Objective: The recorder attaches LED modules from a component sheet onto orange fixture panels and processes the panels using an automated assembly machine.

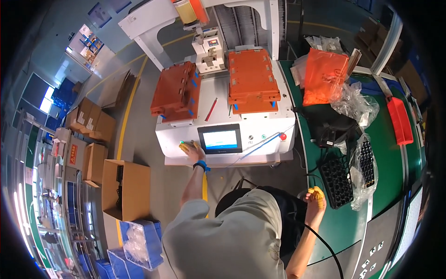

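My left hand (pixel 191 151), in yellow finger covers and with a blue wrist strap (pixel 201 165), reaches to the front of a white benchtop machine (pixel 176 135). Its fingers are stretched out at a small green-lit button (pixel 181 142), left of the lit touchscreen (pixel 220 139). My right hand (pixel 316 199), also with yellow finger covers, is at the near edge of the green table (pixel 339 228). Its fingers are curled in; what they hold, if anything, is hidden. Two orange fixtures, a left one (pixel 174 88) and a right one (pixel 253 76), lie on the machine's top.
Beside my right hand lie a black tray with round cells (pixel 337 181) and a similar bagged tray (pixel 366 160). An orange bag (pixel 324 76) and a red bin (pixel 399 121) are farther back. A red emergency button (pixel 283 137) sits on the machine. An open carton (pixel 126 188) stands left.
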Motion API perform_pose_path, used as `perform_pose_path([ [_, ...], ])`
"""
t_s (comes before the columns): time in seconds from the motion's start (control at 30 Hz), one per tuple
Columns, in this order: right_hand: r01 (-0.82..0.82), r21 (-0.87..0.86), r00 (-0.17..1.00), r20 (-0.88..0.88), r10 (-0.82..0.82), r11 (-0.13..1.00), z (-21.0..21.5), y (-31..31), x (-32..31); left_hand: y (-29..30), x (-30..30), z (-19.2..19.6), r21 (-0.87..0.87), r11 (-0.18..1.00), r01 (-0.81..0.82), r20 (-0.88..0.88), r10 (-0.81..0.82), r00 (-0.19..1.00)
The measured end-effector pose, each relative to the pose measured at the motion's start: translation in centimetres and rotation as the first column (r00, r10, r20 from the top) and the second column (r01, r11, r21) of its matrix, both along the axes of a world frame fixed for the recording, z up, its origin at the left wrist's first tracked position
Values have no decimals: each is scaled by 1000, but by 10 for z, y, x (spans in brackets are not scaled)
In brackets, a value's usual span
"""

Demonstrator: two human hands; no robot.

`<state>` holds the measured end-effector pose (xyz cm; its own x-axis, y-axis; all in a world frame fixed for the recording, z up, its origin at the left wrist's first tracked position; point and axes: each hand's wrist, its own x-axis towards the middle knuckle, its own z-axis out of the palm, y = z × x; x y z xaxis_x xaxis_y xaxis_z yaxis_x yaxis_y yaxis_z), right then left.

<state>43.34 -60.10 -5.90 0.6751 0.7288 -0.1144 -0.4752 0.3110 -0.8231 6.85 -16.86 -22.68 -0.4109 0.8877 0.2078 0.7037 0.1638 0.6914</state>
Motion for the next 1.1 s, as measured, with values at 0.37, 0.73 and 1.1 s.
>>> perform_pose_path([
  [0.37,89,-13,996,-23,-89,996,8,2,-12,-15,8,12,82,997,-3,-57,7,998],
  [0.73,172,-31,966,-188,-175,985,0,-10,-33,-6,1,-5,77,994,-73,-166,85,983],
  [1.1,184,-4,951,-253,-179,983,-12,-7,-40,-9,6,-4,75,992,-105,-237,120,964],
])
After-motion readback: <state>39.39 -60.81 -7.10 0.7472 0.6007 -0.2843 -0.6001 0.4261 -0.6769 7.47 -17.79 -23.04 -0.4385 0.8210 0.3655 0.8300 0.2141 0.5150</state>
